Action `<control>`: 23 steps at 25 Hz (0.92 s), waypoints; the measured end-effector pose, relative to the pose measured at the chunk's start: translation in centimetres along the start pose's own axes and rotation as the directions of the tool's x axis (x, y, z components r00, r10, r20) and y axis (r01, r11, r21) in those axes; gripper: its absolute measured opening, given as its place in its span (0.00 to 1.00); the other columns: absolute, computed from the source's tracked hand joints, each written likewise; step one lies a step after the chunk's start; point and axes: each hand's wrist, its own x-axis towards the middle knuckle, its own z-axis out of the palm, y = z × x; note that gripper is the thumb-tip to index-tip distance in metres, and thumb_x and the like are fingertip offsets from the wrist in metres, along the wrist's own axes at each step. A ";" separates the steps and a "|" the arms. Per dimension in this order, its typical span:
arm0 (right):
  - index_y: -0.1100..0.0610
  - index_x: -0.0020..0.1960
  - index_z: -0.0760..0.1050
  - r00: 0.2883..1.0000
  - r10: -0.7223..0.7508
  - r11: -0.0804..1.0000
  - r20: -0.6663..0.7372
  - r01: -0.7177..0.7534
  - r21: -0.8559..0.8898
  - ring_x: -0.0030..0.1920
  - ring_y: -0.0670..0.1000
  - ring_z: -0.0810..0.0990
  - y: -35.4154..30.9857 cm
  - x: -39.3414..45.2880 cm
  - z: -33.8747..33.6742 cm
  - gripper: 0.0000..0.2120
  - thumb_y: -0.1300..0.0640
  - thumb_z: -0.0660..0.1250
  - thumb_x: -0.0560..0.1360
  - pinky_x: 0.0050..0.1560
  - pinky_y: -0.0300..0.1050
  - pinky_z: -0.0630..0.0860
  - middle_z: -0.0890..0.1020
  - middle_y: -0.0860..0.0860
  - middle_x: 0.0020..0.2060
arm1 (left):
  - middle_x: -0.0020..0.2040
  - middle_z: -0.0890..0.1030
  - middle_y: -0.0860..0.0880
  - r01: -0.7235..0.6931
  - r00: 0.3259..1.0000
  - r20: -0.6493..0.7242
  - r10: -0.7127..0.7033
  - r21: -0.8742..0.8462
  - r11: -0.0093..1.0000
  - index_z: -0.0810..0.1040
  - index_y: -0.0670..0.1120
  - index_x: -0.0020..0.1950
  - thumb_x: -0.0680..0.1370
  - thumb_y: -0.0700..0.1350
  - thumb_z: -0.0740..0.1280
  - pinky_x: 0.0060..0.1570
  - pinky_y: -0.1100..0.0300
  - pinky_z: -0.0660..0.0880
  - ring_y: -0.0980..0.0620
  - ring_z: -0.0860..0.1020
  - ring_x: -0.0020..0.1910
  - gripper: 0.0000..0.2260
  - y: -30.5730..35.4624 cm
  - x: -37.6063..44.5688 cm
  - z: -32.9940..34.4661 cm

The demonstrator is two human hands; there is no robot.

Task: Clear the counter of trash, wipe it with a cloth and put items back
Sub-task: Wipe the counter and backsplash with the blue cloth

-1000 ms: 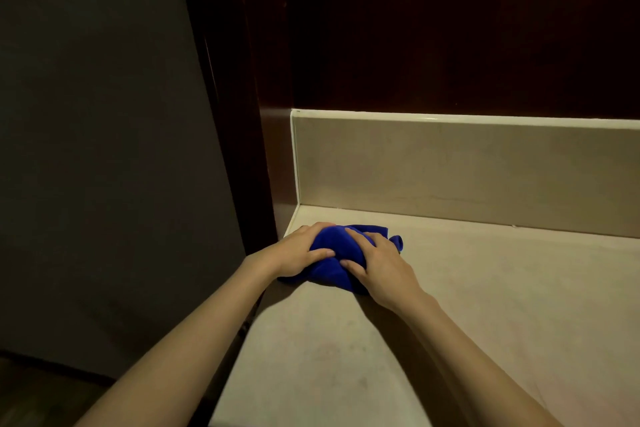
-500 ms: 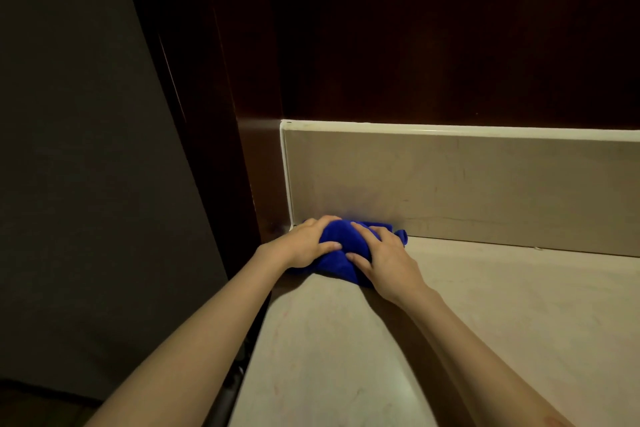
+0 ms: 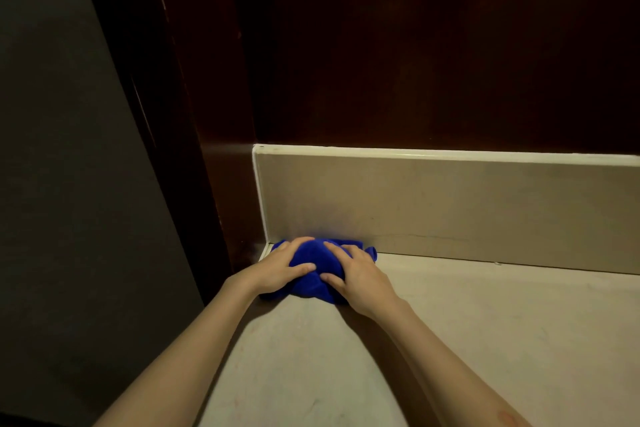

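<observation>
A bunched blue cloth (image 3: 313, 269) lies on the beige counter (image 3: 485, 329), pushed into the far left corner where the counter meets the low backsplash (image 3: 433, 208). My left hand (image 3: 277, 270) covers the cloth's left side, its fingers curved over the top and its thumb across the front. On the cloth's right side, my right hand (image 3: 360, 279) holds the fabric with spread, curved fingers and its thumb tucked into the folds. Much of the cloth is hidden under both hands.
A dark wooden wall panel (image 3: 433, 45) rises behind the backsplash. At the counter's left end stands a dark wooden post (image 3: 194, 149), with a grey wall (image 3: 62, 166) beyond it. The counter's left edge drops off beside my left forearm.
Both hands have pushed the cloth away from me, from a little out on the counter up against the backsplash and into the left corner.
</observation>
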 end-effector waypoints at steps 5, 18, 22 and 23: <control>0.43 0.76 0.54 1.000 -0.006 1.000 0.010 0.006 0.007 0.69 0.50 0.65 3.1 -1.5 -2.0 0.29 0.42 0.59 0.78 0.64 0.47 0.69 0.65 0.48 0.71 | 0.72 0.66 0.48 -0.005 0.998 -0.065 0.011 0.099 0.995 0.58 0.54 0.75 0.79 0.56 0.61 0.71 0.46 0.62 0.48 0.63 0.71 0.25 2.9 0.8 3.0; 0.39 0.74 0.56 0.993 0.117 0.993 0.023 -0.118 0.025 0.67 0.44 0.66 16.3 -9.4 -11.6 0.28 0.43 0.62 0.77 0.67 0.46 0.68 0.66 0.43 0.70 | 0.73 0.64 0.42 -0.081 0.997 0.016 0.080 0.237 0.968 0.53 0.51 0.77 0.81 0.57 0.57 0.72 0.45 0.58 0.41 0.61 0.72 0.27 17.1 5.9 13.6; 0.40 0.74 0.57 0.980 0.198 0.979 0.001 -0.198 0.044 0.68 0.44 0.66 19.5 -12.2 -14.2 0.28 0.46 0.63 0.77 0.68 0.45 0.66 0.66 0.42 0.71 | 0.73 0.63 0.41 -0.140 0.990 0.058 0.130 0.231 0.963 0.53 0.51 0.77 0.81 0.57 0.58 0.71 0.45 0.58 0.41 0.62 0.72 0.28 21.0 7.1 16.5; 0.40 0.74 0.57 0.975 0.220 0.975 0.002 -0.220 0.043 0.67 0.44 0.66 20.1 -12.9 -14.7 0.28 0.46 0.63 0.77 0.68 0.45 0.66 0.66 0.42 0.71 | 0.73 0.63 0.41 -0.161 0.986 0.069 0.149 0.224 0.961 0.53 0.51 0.77 0.81 0.57 0.58 0.71 0.45 0.58 0.40 0.62 0.72 0.28 21.8 7.4 17.1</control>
